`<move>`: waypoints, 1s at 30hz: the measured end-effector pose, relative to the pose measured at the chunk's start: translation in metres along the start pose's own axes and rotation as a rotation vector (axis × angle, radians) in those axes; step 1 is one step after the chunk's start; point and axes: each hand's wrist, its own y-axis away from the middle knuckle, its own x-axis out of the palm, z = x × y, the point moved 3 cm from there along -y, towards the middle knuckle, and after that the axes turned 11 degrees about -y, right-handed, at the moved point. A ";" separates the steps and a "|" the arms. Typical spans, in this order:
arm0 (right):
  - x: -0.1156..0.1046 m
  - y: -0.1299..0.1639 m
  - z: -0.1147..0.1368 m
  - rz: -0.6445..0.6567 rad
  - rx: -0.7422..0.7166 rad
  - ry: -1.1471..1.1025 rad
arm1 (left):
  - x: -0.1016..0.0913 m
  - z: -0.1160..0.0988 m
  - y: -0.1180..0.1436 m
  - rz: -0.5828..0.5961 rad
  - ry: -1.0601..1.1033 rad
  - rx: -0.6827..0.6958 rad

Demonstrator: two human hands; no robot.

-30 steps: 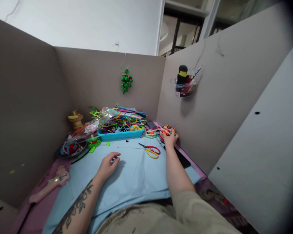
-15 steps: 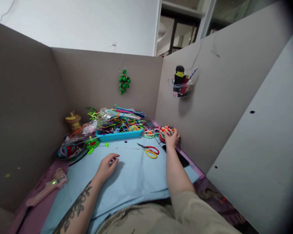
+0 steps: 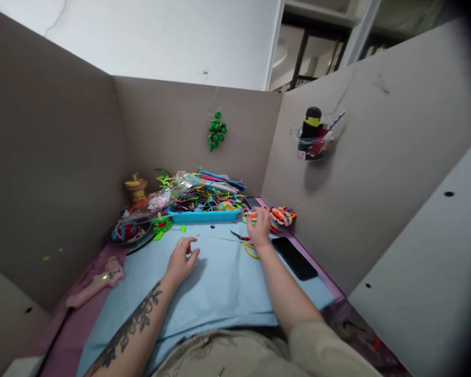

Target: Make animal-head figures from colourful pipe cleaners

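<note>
My left hand (image 3: pixel 183 257) hovers above the light blue cloth (image 3: pixel 220 293), its fingers loosely curved and apart with nothing between them. My right hand (image 3: pixel 259 229) reaches to the back right, touching or just in front of a small white, orange and green fuzzy craft piece (image 3: pixel 250 216). Its fingertips are hidden, so I cannot tell whether it grips that piece. Just right of this hand lies a bundle of orange, white and red fuzzy craft pieces (image 3: pixel 283 216). Scissors (image 3: pixel 251 250) with yellow and red handles lie under the right wrist, partly covered.
A blue tray (image 3: pixel 204 216) heaped with pipe cleaners stands at the back. Left of it are a green frog-like craft (image 3: pixel 162 225) and a dark bowl (image 3: pixel 130 233). A pink glue gun (image 3: pixel 98 283) lies left, a black phone (image 3: pixel 294 258) right. Grey panels (image 3: pixel 180 104) enclose the table.
My right hand has left the orange bundle and moved left to the small craft piece, uncovering the phone. The left hand has shifted slightly. The view has turned left.
</note>
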 end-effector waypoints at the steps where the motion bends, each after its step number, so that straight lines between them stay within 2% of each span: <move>1: 0.016 0.009 0.019 0.148 -0.121 -0.078 | -0.003 0.002 0.001 -0.077 -0.008 -0.048; 4: 0.057 0.040 0.065 0.561 -0.430 -0.228 | -0.015 0.010 0.003 -0.310 0.058 -0.218; 6: 0.078 0.050 0.080 0.701 -0.472 -0.232 | -0.021 0.015 0.003 -0.422 0.134 -0.320; 8: 0.095 0.044 0.080 0.727 -0.367 -0.161 | -0.025 0.019 0.003 -0.493 0.223 -0.392; 12: 0.125 0.012 0.060 0.683 0.021 0.077 | -0.027 0.021 0.002 -0.559 0.466 -0.444; 14: 0.140 0.001 0.052 0.739 0.107 0.117 | -0.027 0.021 0.002 -0.564 0.555 -0.475; 18: 0.164 -0.004 0.048 0.849 0.143 0.111 | -0.026 0.024 0.003 -0.540 0.594 -0.576; 22: 0.177 0.001 0.058 0.895 0.140 0.077 | -0.025 0.032 0.004 -0.541 0.622 -0.691; 26: 0.187 0.010 0.087 0.917 0.089 -0.031 | -0.022 0.042 0.007 -0.605 0.691 -0.820; 30: 0.202 0.025 0.123 0.885 0.026 -0.134 | -0.017 0.052 0.010 -0.631 0.861 -0.992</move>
